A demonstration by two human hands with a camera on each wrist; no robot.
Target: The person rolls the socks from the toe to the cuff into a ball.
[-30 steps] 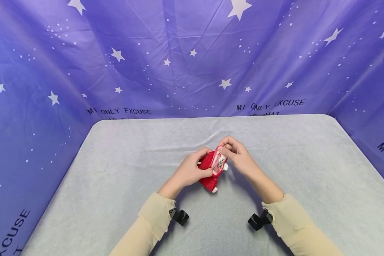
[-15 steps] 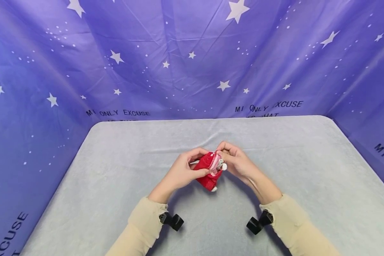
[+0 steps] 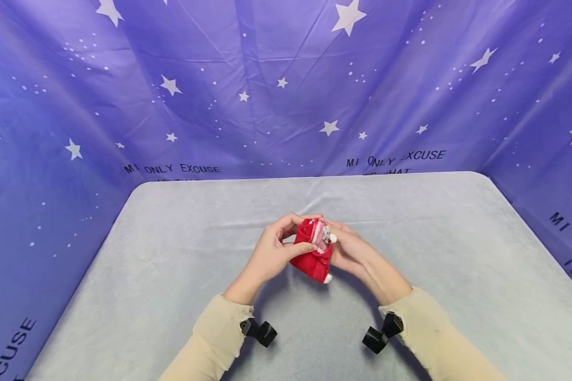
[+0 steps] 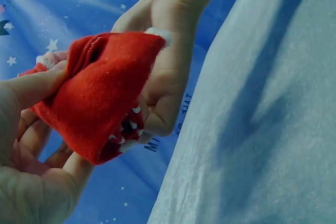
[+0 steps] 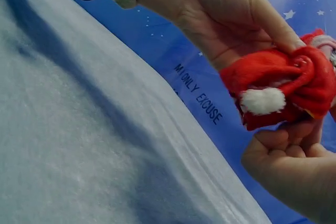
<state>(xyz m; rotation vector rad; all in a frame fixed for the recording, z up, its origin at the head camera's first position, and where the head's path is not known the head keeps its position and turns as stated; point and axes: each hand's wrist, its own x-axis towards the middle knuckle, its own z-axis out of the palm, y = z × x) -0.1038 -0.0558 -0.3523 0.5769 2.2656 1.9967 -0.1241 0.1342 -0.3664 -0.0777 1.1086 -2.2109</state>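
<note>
Above table [image 3: 171, 254]: both hands' fingers grip red sock [image 3: 312, 254], pattern mostly hidden.

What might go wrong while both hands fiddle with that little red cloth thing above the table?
The small red fabric sock with white pom-poms is held in the air only by the left hand and right hand, so a loosened pinch would likely drop it onto the grey table cover. Pulling the bunched fabric apart might also strain a pom-pom.
</note>
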